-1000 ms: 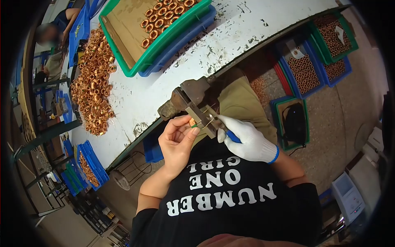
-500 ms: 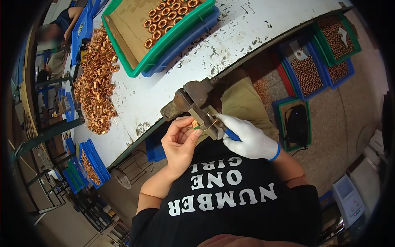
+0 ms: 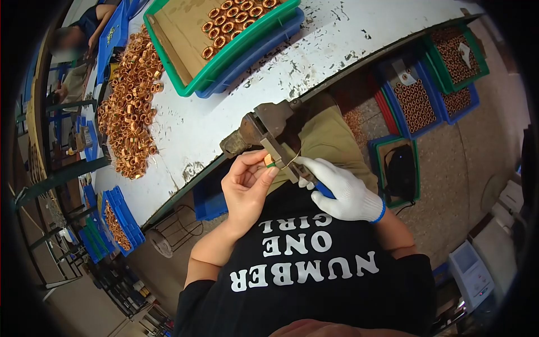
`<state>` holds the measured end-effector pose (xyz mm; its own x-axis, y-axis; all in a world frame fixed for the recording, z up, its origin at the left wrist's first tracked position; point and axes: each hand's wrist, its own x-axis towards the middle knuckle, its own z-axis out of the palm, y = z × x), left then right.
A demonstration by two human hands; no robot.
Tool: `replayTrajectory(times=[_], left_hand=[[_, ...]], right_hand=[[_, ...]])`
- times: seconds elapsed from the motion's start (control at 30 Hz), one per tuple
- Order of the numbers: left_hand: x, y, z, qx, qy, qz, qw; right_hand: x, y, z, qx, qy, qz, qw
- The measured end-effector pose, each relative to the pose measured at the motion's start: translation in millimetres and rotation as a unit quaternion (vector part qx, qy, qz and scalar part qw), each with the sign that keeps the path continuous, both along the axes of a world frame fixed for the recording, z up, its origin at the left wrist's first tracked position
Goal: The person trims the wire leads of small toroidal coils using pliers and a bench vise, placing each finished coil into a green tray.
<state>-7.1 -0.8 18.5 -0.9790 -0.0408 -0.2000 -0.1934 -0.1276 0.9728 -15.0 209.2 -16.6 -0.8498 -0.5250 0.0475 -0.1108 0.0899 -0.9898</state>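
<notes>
My bare left hand (image 3: 247,182) pinches a small copper-wound coil (image 3: 269,161) with a bit of green on it, right beside the jaws of a metal vise (image 3: 263,124). A thin copper wire (image 3: 295,158) runs from the jaws toward my right hand (image 3: 348,194). That hand wears a white glove with a blue cuff, and its fingers are closed round a blue handle (image 3: 325,190). The tool's far end is hard to make out near the vise. The gloved index finger reaches out to the wire.
A heap of copper coils (image 3: 129,106) lies on the white worktable (image 3: 185,132), beside a green tray (image 3: 193,84) of coils. Bins of coils (image 3: 414,104) and a bin with a black item (image 3: 400,168) stand on the floor at right. Another person (image 3: 90,28) is at the upper left.
The view has shifted slightly. My left hand keeps its pinch at the vise. My right hand, with the blue handle, has moved slightly away from the jaws, and the wire's curve looks different.
</notes>
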Motion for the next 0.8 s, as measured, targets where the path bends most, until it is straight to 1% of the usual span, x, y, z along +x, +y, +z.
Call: replayTrajectory(times=[0.1, 0.13, 0.27, 0.3, 0.47, 0.53, 0.6, 0.63, 0.7, 0.77, 0.8], left_hand=[[-0.7, -0.8, -0.1, -0.008, 0.012, -0.004, 1.000], [-1.0, -1.3, 0.1, -0.009, 0.013, -0.003, 1.000], [-0.9, -2.0, -2.0, -0.009, 0.013, -0.010, 1.000], [-0.4, -1.8, -2.8, -0.009, 0.010, -0.009, 1.000], [2.1, -3.2, -5.7, -0.016, 0.006, 0.001, 1.000], [-0.6, -2.7, -5.6, -0.011, 0.019, -0.007, 1.000], [-1.0, -1.7, -4.8, -0.005, 0.034, -0.015, 0.999], [-2.0, -1.5, -4.5, -0.002, 0.038, -0.017, 0.999], [-5.4, -1.6, -4.4, 0.004, 0.034, -0.020, 0.999], [-0.9, -2.5, -4.3, 0.006, 0.020, -0.014, 1.000], [0.8, -2.9, -4.2, 0.006, 0.020, -0.012, 1.000]], right_hand=[[-3.4, -4.4, 2.0, 0.006, 0.077, -0.031, 0.996], [-4.4, -4.5, 3.1, 0.004, 0.078, -0.030, 0.996], [-4.6, -2.1, 9.7, 0.073, 0.063, 0.005, 0.995], [-3.3, -3.1, 9.1, 0.072, 0.060, 0.005, 0.996], [3.9, -14.6, 3.6, 0.018, 0.003, -0.039, 0.999], [6.0, -15.5, 2.9, -0.039, -0.094, -0.024, 0.995], [8.7, -14.8, 4.3, -0.093, -0.188, -0.009, 0.978], [9.3, -14.3, 5.6, -0.091, -0.184, -0.012, 0.979], [8.3, -12.6, 7.6, -0.029, -0.086, -0.034, 0.995], [12.1, -12.3, 8.8, 0.032, 0.003, -0.046, 0.998], [13.9, -13.6, 8.4, 0.032, 0.003, -0.044, 0.999]])
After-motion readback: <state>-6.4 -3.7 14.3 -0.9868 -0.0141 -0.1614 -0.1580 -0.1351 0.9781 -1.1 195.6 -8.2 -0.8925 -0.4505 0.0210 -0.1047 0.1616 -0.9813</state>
